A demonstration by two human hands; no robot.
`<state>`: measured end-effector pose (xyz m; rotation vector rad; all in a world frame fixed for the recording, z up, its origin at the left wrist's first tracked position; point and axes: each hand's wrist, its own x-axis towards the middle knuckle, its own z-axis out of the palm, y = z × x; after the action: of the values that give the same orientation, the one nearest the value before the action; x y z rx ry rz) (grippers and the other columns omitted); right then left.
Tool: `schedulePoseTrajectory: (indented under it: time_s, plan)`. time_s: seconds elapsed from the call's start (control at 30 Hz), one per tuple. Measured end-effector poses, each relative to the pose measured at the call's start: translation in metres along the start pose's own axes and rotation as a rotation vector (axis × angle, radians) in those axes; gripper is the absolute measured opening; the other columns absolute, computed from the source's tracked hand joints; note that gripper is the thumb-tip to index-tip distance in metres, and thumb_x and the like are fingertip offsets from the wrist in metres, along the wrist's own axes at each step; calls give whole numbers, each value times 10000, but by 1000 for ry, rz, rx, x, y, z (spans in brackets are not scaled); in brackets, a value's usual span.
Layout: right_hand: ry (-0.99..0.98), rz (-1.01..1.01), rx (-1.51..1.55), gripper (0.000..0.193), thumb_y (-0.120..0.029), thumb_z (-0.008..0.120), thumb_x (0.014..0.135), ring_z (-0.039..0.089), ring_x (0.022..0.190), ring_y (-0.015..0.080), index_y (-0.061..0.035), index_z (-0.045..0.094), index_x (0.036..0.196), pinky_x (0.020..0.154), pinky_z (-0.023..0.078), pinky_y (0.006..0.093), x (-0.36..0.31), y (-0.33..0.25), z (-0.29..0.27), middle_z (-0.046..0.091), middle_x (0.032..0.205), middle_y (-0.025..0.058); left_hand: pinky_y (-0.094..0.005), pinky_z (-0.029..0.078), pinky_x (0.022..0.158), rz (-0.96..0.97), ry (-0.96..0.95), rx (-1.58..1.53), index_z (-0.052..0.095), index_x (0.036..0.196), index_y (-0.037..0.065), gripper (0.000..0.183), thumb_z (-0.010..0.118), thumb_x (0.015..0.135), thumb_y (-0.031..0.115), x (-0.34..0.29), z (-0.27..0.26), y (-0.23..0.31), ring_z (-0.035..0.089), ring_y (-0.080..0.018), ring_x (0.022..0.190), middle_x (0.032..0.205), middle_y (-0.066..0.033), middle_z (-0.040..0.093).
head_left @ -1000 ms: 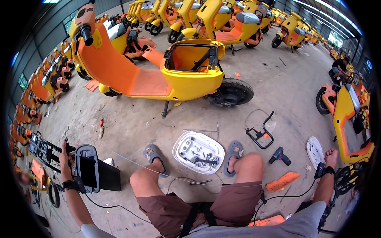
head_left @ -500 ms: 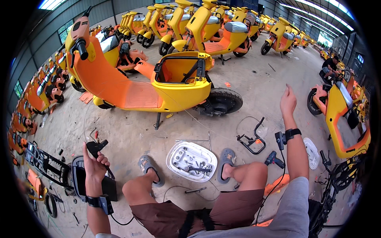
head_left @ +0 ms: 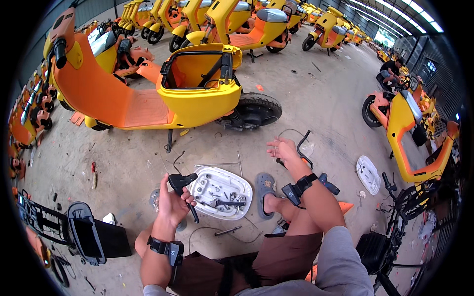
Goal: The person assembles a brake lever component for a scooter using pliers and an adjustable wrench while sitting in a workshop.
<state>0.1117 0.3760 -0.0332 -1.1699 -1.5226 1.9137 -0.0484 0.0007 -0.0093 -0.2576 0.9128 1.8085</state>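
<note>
My left hand (head_left: 173, 204) is closed around a black brake lever (head_left: 180, 182), its housing at the top and its blade pointing down. A short black cable (head_left: 178, 160) curves up near the housing, and a thin wire stands up beside it. Across from it, my right hand (head_left: 283, 149) is raised with the fingers bent and drawn together; what they hold is too fine to make out. Between my feet lies a white plastic tray (head_left: 243, 185) with bolts, nuts and a black-handled tool in it. The left hand is at the tray's left edge.
A yellow and orange scooter (head_left: 197, 106) with an open rear compartment stands ahead. Around me lie a black bin (head_left: 111, 241), a black bent-tube frame (head_left: 305, 148), a cordless drill (head_left: 329, 184) and a white cover (head_left: 368, 175). A person (head_left: 391, 71) crouches far right.
My left hand has moved right with the brake lever, to the tray's edge. My right hand has come down and left, closer to it. The view has turned right.
</note>
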Motion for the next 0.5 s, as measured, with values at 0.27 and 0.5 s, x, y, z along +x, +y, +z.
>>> schedulePoseTrajectory:
  time_s: [0.27,0.5]
  plan:
    - [-340,58,567,204,-247,561,965,384,451,102,-47,576,926,441,315,260,-71,-35,50,521,659,22,-324,458,671,24,-25,237,605,785,47,616,453,961,617,-6,31,-20,523,-179,616,644,-49,551]
    - [-579,165,102,302,-291,606,971,266,459,6,0,663,916,434,198,207,-126,-36,102,354,569,-92,-256,401,564,116,-20,771,647,748,7,594,524,973,542,-11,31,-35,504,-111,570,634,-37,566]
